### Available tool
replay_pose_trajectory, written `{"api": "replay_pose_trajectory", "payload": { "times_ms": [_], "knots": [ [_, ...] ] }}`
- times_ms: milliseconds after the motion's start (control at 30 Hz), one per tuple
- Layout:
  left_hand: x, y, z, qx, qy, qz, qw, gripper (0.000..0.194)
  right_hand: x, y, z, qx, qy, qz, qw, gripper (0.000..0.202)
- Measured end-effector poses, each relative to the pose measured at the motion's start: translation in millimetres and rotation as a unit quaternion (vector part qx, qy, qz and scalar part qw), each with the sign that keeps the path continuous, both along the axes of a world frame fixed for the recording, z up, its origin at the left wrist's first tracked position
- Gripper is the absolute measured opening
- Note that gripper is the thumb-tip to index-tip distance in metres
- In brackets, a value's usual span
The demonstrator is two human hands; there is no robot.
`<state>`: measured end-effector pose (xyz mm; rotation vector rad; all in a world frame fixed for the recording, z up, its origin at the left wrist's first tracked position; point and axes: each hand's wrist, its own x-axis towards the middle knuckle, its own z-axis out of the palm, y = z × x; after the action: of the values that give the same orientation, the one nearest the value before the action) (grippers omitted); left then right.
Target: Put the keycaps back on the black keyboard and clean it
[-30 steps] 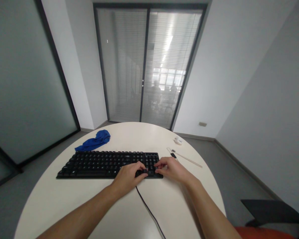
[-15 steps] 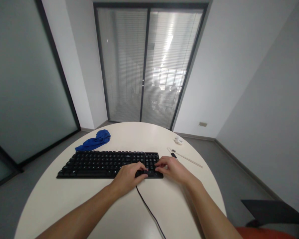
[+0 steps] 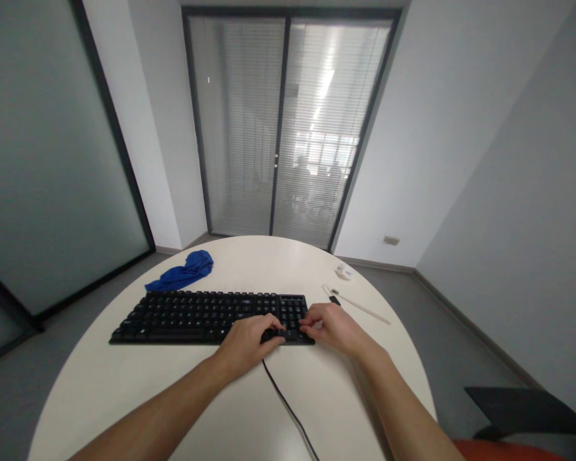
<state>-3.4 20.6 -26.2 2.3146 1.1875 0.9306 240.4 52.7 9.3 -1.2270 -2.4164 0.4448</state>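
A black keyboard (image 3: 187, 317) lies flat on the round cream table (image 3: 105, 390), its keys facing up. My left hand (image 3: 249, 336) rests over the front edge, right of its middle, with curled fingers on the keys and the thumb along the edge; it grips the keyboard there. Over the number keys at the right end, my right hand (image 3: 329, 323) has thumb and fingertips pinched together. Whatever lies between those fingertips is too small to make out. A black cable (image 3: 288, 406) runs from under the left hand towards me.
A crumpled blue cloth (image 3: 185, 272) lies behind the keyboard's left part. To the right are a thin pale stick (image 3: 365, 308) with a dark tip, a small black piece (image 3: 335, 299) and a small white item (image 3: 344, 272). A chair (image 3: 523, 410) stands at the lower right.
My right fingertips have shifted slightly and drawn closer together over the number keys. The left hand and the keyboard have stayed in place.
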Motion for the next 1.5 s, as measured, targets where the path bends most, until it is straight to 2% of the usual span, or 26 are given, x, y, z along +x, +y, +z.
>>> {"api": "replay_pose_trajectory", "payload": {
  "times_ms": [400,633,833,967,1133,1233,1400,1500],
  "knots": [
    [1,1,-0.8,0.027,0.043,-0.001,0.999,0.017,-7,-1,7.5,-0.030,-0.070,-0.069,0.995,0.011],
    [3,3,-5.5,0.028,0.048,0.011,0.998,0.016,-11,-2,8.6,-0.031,-0.089,-0.074,0.993,0.009],
    [3,4,-6.0,0.022,0.025,0.015,0.999,0.017,-7,-7,8.5,-0.007,-0.073,-0.033,0.997,0.009],
    [2,3,-6.5,0.015,-0.005,0.011,1.000,0.019,-11,-13,9.3,0.030,0.005,0.000,1.000,0.004],
    [1,3,-7.6,0.022,-0.036,0.014,0.999,0.021,-21,-18,7.0,0.032,0.057,0.069,0.995,0.029],
    [0,3,-7.3,0.032,-0.032,0.026,0.999,0.020,-24,-17,3.7,0.039,0.070,0.102,0.992,0.029],
    [2,3,-7.0,0.042,-0.012,0.043,0.998,0.020,-27,-15,0.7,0.021,0.121,0.109,0.986,0.019],
    [3,3,-5.3,0.055,0.020,0.041,0.997,0.022,-20,-13,2.9,-0.011,0.140,0.071,0.988,0.017]
  ]
}}
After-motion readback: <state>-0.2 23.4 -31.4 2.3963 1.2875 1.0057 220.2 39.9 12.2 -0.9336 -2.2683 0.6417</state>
